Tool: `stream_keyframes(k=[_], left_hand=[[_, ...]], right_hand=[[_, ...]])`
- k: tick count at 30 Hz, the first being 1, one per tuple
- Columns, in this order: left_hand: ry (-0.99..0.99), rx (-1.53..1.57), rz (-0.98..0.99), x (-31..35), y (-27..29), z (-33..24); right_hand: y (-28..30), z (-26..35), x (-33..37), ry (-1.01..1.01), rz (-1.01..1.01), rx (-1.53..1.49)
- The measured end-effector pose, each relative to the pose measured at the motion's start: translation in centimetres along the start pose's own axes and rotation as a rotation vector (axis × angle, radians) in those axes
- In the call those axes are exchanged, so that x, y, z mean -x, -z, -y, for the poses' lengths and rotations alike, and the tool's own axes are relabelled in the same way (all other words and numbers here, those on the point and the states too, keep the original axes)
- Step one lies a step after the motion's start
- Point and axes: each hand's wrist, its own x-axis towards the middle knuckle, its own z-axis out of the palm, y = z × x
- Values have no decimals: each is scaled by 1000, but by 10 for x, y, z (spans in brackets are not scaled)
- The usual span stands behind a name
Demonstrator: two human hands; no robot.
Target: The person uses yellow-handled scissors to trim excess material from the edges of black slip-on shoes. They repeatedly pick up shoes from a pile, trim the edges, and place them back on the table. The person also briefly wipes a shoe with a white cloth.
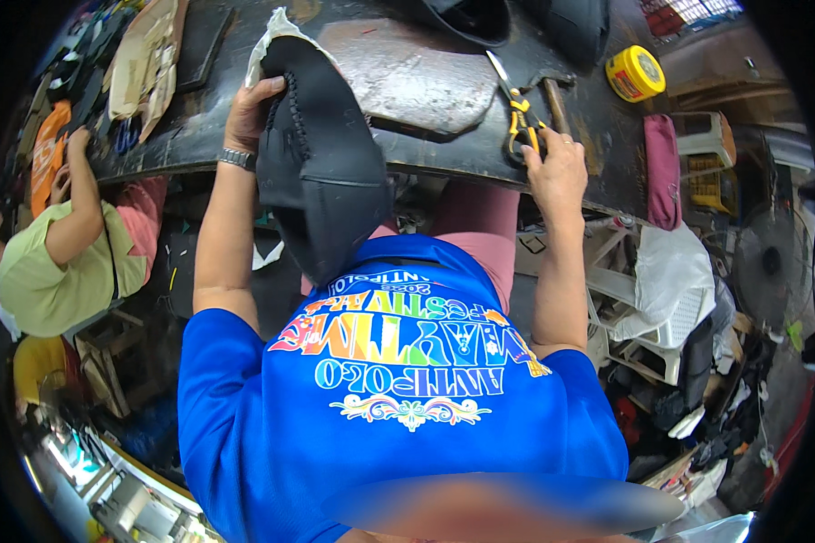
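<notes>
My left hand [247, 116] is clamped on the top edge of a black shoe upper [321, 172], thumb and fingers pinching it beside a row of stitching. The upper hangs down from my grip over the near edge of the desk [598, 136] and reaches toward my lap, its lower part broad and rounded. A scrap of white lining [272, 36] pokes out behind its top.

My right hand [555, 167] rests at the desk edge, well apart from the left. Its fingers are curled around the yellow handles of a pair of scissors [516, 109], whose blades point away from me and lie flat on the dark desk. Just beside the scissors lies a wooden handle [555, 104] of some tool; its head is hidden.

Between my hands on the desk sits a worn grey slab [417, 77] with a curved edge. A yellow tin [636, 72] stands farther off to the right, and a pink pouch [664, 167] hangs over the right end of the desk. Pieces of cardboard [145, 63] lie at the far left of the desk.

I wear a silver wristwatch [236, 158] on my left wrist and a blue shirt [389, 398] with bright print. To my left another person [59, 262] in a pale green top sits bent over, one hand raised to the head.
</notes>
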Motion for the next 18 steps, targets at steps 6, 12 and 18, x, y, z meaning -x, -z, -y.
stream_keyframes(k=[6,12,18], left_hand=[[0,102,53,3,41,13],[-16,-92,-72,15,7,-1],[-31,-92,-24,9,-43,2]], right_hand=[[-6,1,-23,-67,109,80],[7,-12,-12,-273,423,-838],[-13,20,32,-414,626,-1412]])
